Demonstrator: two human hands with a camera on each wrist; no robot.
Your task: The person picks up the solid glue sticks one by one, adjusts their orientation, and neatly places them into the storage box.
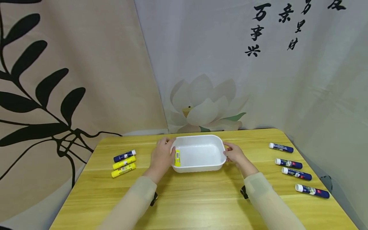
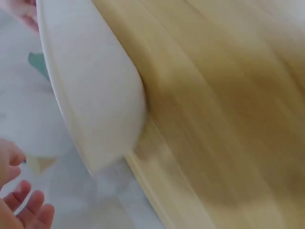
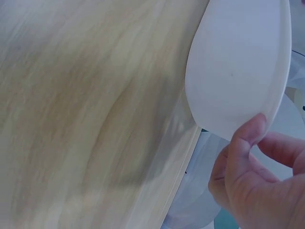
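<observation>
A white plastic tray (image 1: 201, 150) sits toward the far side of the table, with a yellow glue stick (image 1: 177, 158) lying against its left inner wall. My right hand (image 1: 234, 153) pinches the tray's right rim; the right wrist view shows the thumb (image 3: 255, 128) pressed on the outside of that rim. At the tray's left end is my left hand (image 1: 163, 155). In the left wrist view its fingers (image 2: 33, 205) are loosely bent and spread, with a gap between them and the tray's corner.
Left of the tray lie a navy glue stick (image 1: 124, 156) and two yellow ones, the nearer yellow glue stick (image 1: 123, 170) lowest. Several navy glue sticks with white caps, such as the nearest navy stick (image 1: 312, 191), lie along the right edge of the wooden table (image 1: 198, 204). A printed curtain (image 1: 218, 64) hangs behind.
</observation>
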